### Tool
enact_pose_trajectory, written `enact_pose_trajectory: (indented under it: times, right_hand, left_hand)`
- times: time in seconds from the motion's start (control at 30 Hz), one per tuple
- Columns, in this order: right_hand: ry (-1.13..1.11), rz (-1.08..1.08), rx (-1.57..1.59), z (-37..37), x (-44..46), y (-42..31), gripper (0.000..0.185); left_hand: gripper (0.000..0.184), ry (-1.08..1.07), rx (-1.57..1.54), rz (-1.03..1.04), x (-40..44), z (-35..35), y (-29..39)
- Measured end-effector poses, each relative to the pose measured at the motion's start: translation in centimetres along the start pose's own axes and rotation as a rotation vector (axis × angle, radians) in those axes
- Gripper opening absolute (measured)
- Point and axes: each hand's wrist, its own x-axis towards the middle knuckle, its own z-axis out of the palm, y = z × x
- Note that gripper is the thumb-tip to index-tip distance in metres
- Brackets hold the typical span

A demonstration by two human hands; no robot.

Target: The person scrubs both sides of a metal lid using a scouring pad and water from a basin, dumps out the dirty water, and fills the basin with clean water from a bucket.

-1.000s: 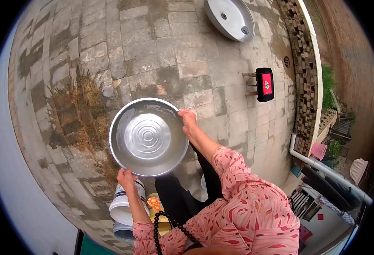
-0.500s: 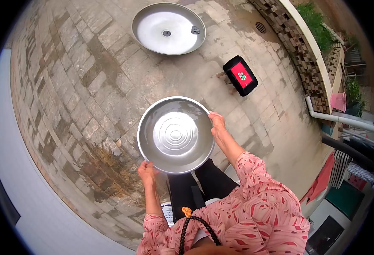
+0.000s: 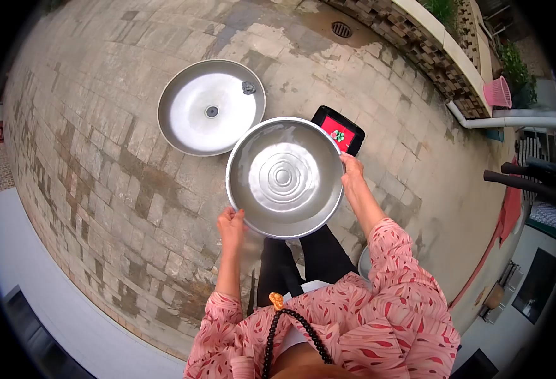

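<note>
A round metal basin [image 3: 246, 165] with ring marks on its bottom is held out in front of my body; a little clear water seems to lie in it. My left hand [image 3: 231, 227] is closed on its near left rim. On the right rim, my right hand [image 3: 352, 174] grips with the thumb on top. Beyond the basin on the left, a wider shallow metal pan [image 3: 186, 129] lies on the ground. Inside that pan, near its far right side, sits a dark grey wad [image 3: 248, 88], perhaps a scouring pad. The held basin overlaps the pan's edge in view.
A low black stool with a red flowered top [image 3: 340, 131] stands just past the basin, partly hidden by it. Farther off are a floor drain [image 3: 341, 29], a brick-patterned wall [image 3: 417, 54], a white pipe [image 3: 511, 122] and a pink basket [image 3: 497, 92]. The paving [image 3: 120, 164] has wet patches.
I have moved forward with the basin, so the wide pan and the stool are now nearer to it. Both hands keep their hold on the rim.
</note>
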Motion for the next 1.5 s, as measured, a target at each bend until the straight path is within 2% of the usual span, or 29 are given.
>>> enact_pose_trajectory:
  times: [0.17, 0.3, 0.33, 0.43, 0.63, 0.73, 0.9, 1.03, 1.27, 1.5]
  right_hand:
    - [0.045, 0.031, 0.033, 2.6, 4.3, -6.0, 0.033]
    - [0.025, 0.017, 0.055, 2.9, 10.0, -9.2, 0.036]
    - [0.135, 0.006, 0.032, 2.8, 11.2, -10.1, 0.036]
    - [0.186, 0.041, 0.106, 3.6, 14.1, -13.6, 0.028]
    - [0.246, 0.038, 0.196, 5.6, 19.2, -20.4, 0.029]
    - [0.257, 0.028, 0.283, 7.0, 23.5, -23.6, 0.030]
    - [0.185, 0.047, 0.340, 12.3, 26.6, -27.1, 0.028]
    - [0.211, 0.069, 0.312, 16.4, 31.6, -29.8, 0.027]
    - [0.148, 0.069, 0.214, 23.2, 40.3, -30.8, 0.025]
    - [0.091, 0.165, 0.061, 30.9, 55.4, -28.6, 0.024]
  left_hand:
    - [0.016, -0.011, -0.087, -0.064, 4.0, 5.3, 7.6]
    - [0.018, -0.072, -0.028, -0.107, 8.9, 10.0, 10.6]
    - [0.018, -0.083, -0.045, -0.120, 10.1, 11.3, 11.3]
    - [0.019, -0.143, -0.055, -0.128, 14.2, 14.5, 13.3]
    - [0.014, -0.223, 0.108, -0.046, 23.2, 22.1, 19.4]
    - [0.013, -0.163, 0.225, 0.059, 28.4, 25.9, 22.3]
    - [0.013, -0.205, 0.422, 0.225, 36.2, 28.5, 26.1]
    - [0.016, -0.186, 0.460, 0.228, 40.8, 30.7, 29.3]
    - [0.016, -0.078, 0.373, 0.090, 47.3, 33.1, 27.5]
    - [0.016, 0.131, 0.221, -0.149, 53.4, 39.5, 24.2]
